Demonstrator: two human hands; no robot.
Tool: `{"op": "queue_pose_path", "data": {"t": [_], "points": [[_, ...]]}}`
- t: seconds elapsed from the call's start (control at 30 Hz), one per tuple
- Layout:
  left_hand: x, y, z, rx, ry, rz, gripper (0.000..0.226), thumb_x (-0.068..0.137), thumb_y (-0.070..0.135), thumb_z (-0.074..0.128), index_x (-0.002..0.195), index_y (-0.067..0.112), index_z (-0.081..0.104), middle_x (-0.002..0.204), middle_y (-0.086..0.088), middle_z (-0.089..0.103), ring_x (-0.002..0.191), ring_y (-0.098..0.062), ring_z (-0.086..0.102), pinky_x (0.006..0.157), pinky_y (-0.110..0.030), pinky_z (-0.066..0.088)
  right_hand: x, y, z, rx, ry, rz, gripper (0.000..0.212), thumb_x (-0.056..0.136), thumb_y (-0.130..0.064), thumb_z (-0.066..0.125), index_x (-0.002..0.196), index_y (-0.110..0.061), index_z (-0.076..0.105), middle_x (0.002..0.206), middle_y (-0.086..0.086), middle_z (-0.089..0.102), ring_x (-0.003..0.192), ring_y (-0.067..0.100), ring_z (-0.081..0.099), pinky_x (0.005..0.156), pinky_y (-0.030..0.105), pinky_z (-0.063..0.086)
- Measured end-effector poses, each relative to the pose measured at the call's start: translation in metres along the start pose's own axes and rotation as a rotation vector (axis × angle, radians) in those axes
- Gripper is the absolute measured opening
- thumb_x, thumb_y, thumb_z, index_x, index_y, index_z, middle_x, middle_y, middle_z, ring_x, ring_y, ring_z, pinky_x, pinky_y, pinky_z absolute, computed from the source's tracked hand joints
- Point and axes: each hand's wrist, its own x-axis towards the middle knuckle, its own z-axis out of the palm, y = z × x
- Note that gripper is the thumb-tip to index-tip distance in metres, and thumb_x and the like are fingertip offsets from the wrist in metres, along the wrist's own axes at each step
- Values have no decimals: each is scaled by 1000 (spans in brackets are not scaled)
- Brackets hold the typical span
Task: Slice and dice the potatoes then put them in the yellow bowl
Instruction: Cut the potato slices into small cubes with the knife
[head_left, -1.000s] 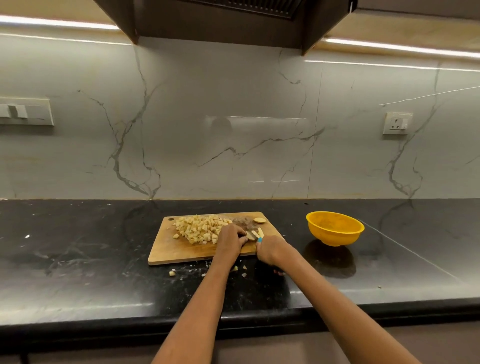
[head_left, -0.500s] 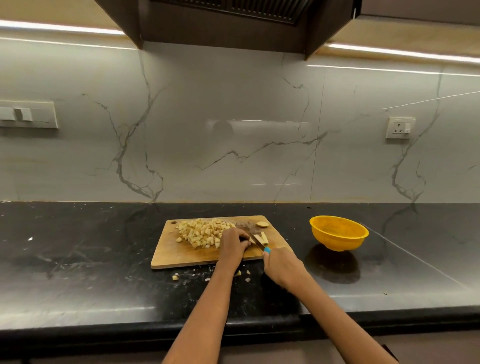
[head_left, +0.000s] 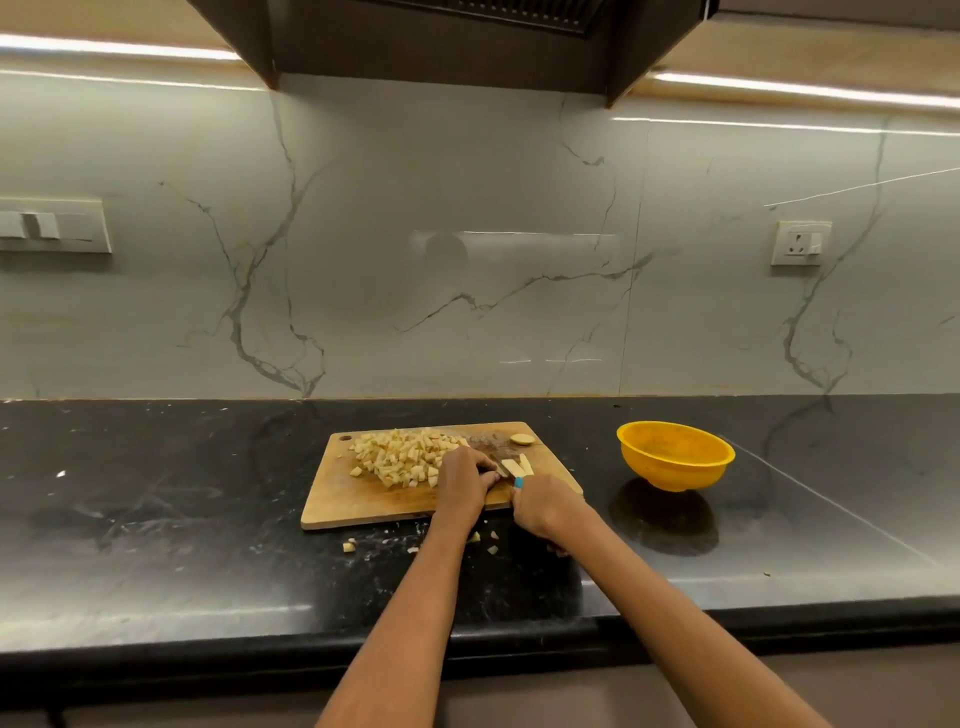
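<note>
A person works at a wooden board set near the middle of a dark stone surface, seen from a head-worn camera. The left hand lies knuckles-up on the board with its fingers curled down over potato strips, which stick out from under it toward 1 o'clock. The right hand, just beside the left at the board's 5 o'clock corner, has its fingers clenched round a knife handle, of which only a blue tip shows above the fist; the blade runs up between the two hands toward the strips, largely hidden. A heap of diced potato fills the far half of the board, touching the left hand's knuckles at its 10 o'clock side. One round potato end lies alone at the board's far right corner. The yellow bowl stands on the surface at 3 o'clock from the board, well apart from both hands; no potato shows inside it. A few stray cubes lie off the board on the surface at its near edge, beside the left forearm.
</note>
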Motion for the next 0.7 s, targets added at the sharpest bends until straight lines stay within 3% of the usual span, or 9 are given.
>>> {"op": "queue_pose_path", "data": {"t": [0.2, 0.4, 0.47, 0.6, 0.7], "points": [[-1, 1, 0, 29, -5, -12, 20, 85, 14, 67, 103, 6, 71, 103, -8, 71, 99, -15, 62, 88, -22, 45, -36, 12, 16, -156, 164, 30, 36, 103, -29, 36, 119, -5, 57, 116, 11, 64, 102, 25, 63, 80, 33, 50], [0, 6, 2, 47, -35, -4, 25, 87, 7, 62, 112, 8, 66, 114, -8, 66, 110, -16, 58, 97, -24, 42, -34, 25, 11, 162, 303, 174, 40, 102, -38, 35, 113, -8, 58, 105, 7, 65, 93, 19, 65, 70, 26, 46], [2, 7, 3, 54, -62, -15, 32, 85, 8, 65, 117, 8, 63, 119, -8, 63, 114, -17, 56, 99, -25, 41, -25, 31, 10, 195, 300, 187, 41, 102, -38, 35, 115, -7, 59, 107, 7, 65, 94, 19, 65, 72, 27, 49], [7, 5, 2, -86, -254, -109, 68, 77, 21, 75, 136, 8, 44, 137, -9, 48, 126, -22, 46, 105, -31, 38, -8, 44, 9, 288, 295, 208, 44, 102, -39, 34, 120, -7, 58, 109, 7, 64, 93, 17, 64, 67, 25, 48], [10, 6, 7, -60, -270, -93, 72, 74, 24, 77, 136, 8, 44, 137, -8, 49, 125, -21, 47, 103, -29, 37, -2, 48, 8, 321, 271, 198, 44, 102, -39, 34, 122, -7, 56, 108, 6, 63, 90, 15, 63, 65, 24, 46]]}}
